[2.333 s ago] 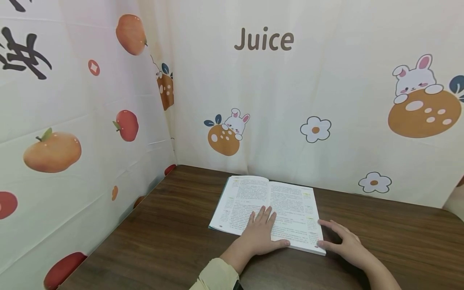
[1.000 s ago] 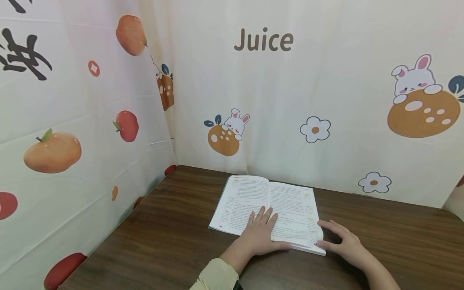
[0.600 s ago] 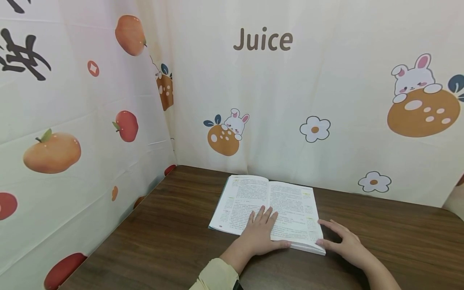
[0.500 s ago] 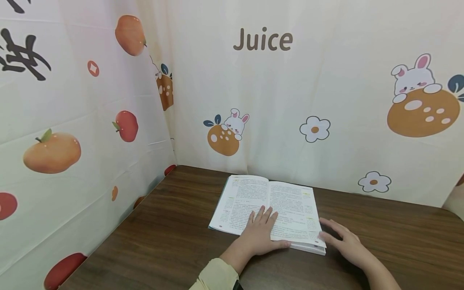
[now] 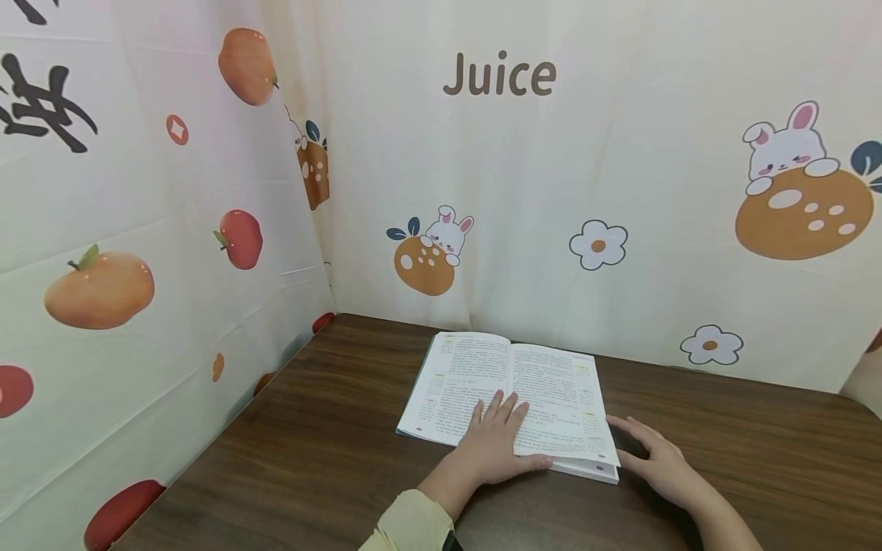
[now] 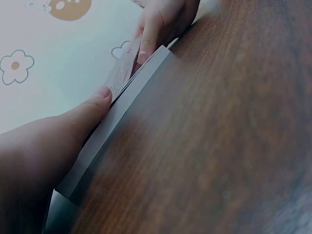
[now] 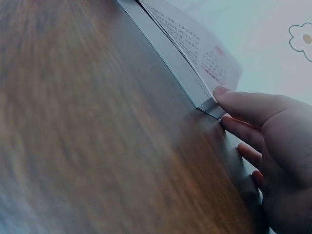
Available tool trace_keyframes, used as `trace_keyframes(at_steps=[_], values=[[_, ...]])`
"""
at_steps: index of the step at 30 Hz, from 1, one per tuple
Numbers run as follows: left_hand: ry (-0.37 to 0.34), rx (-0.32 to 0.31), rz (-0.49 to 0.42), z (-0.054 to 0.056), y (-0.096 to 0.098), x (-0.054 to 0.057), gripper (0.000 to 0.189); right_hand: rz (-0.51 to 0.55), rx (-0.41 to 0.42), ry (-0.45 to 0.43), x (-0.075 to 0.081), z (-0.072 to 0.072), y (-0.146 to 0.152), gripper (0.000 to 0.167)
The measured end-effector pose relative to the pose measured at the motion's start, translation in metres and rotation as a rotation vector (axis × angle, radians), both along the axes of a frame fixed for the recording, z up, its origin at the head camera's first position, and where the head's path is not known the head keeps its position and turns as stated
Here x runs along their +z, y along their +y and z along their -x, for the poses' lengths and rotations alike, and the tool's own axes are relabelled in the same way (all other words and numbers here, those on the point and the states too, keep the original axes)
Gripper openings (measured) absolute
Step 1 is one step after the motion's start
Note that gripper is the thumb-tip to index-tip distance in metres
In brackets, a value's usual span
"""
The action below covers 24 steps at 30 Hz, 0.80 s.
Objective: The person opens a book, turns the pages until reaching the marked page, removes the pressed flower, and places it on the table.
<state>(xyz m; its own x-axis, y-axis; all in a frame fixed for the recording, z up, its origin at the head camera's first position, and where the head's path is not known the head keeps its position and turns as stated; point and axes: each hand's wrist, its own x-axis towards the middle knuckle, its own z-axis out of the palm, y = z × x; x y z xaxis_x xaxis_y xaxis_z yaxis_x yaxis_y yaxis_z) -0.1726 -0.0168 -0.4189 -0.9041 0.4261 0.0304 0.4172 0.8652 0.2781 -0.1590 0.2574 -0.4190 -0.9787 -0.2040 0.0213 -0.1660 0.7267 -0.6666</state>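
Observation:
An open book point(image 5: 475, 367) with printed pages lies on the table. Across its lower middle my left hand point(image 5: 491, 453) rests flat, fingers spread over the pages, thumb along the near edge. My right hand point(image 5: 658, 463) is at the book's right edge, its fingers relaxed and lightly bent. In the right wrist view, the right thumb point(image 7: 239, 102) touches the near corner of the page block, and a lifted page point(image 7: 204, 53) stands raised above the rest. The left wrist view shows the left thumb point(image 6: 95, 109) at the near edge, with a gap under the raised pages.
The dark wood-grain table point(image 5: 289, 459) extends to both sides of the book. A printed cloth backdrop point(image 5: 524, 191) hangs behind the table, and another patterned cloth point(image 5: 158, 367) runs along the left side.
The right thumb has shifted slightly right off the page corner. The right page's lower corner now stands raised, with a gap beneath it. The left hand stays in place.

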Motion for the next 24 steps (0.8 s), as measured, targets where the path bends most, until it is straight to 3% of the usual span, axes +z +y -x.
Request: trace_keyframes(at_steps=[6,9,13,15,18,21,24], values=[[0.036,-0.003,0.013,0.0009,-0.0007,-0.0002,0.090,-0.013,-0.006,0.000,0.0005,0.0002,-0.0001,0.064],[0.113,-0.008,0.035,0.0010,-0.0003,0.0009,0.084,-0.029,-0.008,0.000,0.0005,0.0003,-0.0003,0.065],[0.274,-0.047,0.044,0.0018,-0.0002,0.0028,0.074,-0.028,-0.013,-0.009,0.0004,0.0004,-0.0009,0.067],[0.357,-0.103,0.031,0.0024,-0.0006,0.0035,0.068,-0.022,-0.013,-0.012,0.0005,0.0001,-0.0012,0.068],[0.454,-0.237,0.006,0.0034,-0.0016,0.0053,0.063,-0.019,-0.014,-0.011,0.0001,0.0001,-0.0013,0.068],[0.481,-0.365,-0.004,0.0040,-0.0027,0.0070,0.068,-0.023,-0.015,-0.007,0.0000,-0.0002,-0.0012,0.067],[0.499,-0.438,0.023,0.0040,-0.0029,0.0087,0.070,-0.027,-0.015,-0.002,0.0003,-0.0004,-0.0011,0.067]])
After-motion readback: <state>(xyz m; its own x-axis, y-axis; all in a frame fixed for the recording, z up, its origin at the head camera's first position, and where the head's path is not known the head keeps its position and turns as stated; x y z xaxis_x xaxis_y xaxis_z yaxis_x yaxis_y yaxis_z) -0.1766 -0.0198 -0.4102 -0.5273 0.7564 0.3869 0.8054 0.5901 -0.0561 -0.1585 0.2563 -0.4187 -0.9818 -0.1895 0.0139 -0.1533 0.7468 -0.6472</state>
